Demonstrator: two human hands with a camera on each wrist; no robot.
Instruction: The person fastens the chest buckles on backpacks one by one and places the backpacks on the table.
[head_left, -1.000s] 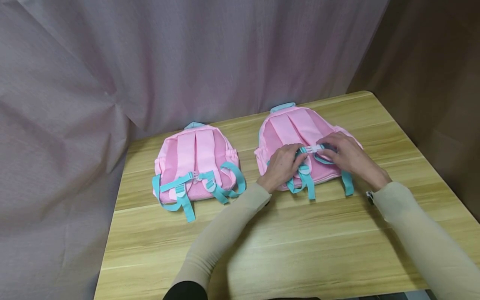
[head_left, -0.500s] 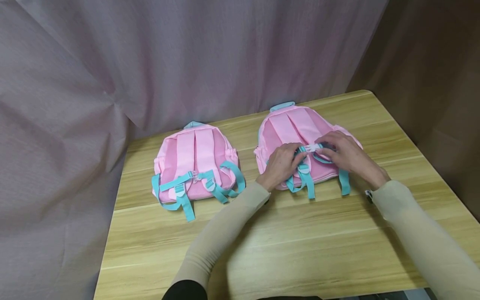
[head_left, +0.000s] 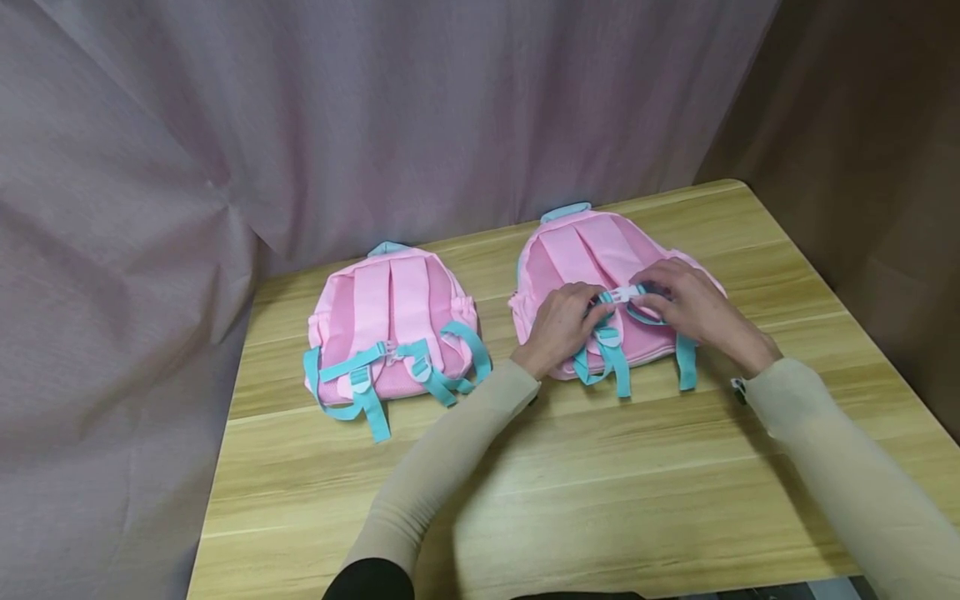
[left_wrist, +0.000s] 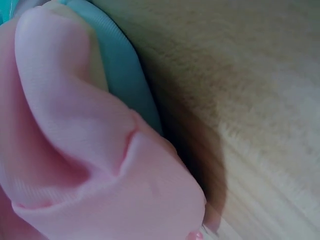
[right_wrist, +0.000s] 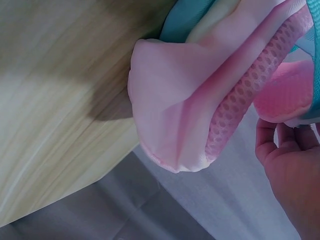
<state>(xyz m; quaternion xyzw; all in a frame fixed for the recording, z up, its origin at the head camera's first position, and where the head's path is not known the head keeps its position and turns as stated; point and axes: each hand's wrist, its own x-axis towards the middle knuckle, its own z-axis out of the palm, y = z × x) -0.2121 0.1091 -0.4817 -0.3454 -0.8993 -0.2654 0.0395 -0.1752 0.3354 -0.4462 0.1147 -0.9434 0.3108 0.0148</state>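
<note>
In the head view a pink backpack (head_left: 555, 250) lies with its shoulder straps facing up at the table's right half. A white side-release buckle (head_left: 622, 295) spans the gap between both hands over the backpack, its two halves appearing joined. My left hand (head_left: 562, 323) pinches the teal strap at the buckle's left end. At its right end my right hand (head_left: 693, 308) pinches the strap between thumb and fingers, which partly hide it. Teal strap tails (head_left: 618, 371) hang at the backpack's lower edge. The left wrist view shows the backpack's pink side fabric (left_wrist: 65, 100); a mesh edge (right_wrist: 240, 95) appears in the right wrist view.
A second pink backpack (head_left: 408, 292) lies to the left, its teal straps joined by a clear buckle (head_left: 391, 353). The wooden table (head_left: 600, 492) meets a grey-mauve curtain (head_left: 420, 125) at the back and a brown one (head_left: 862, 208) at the right.
Both hands stay at the buckle with almost no movement. The right-hand teal strap tail has shifted slightly to the left.
</note>
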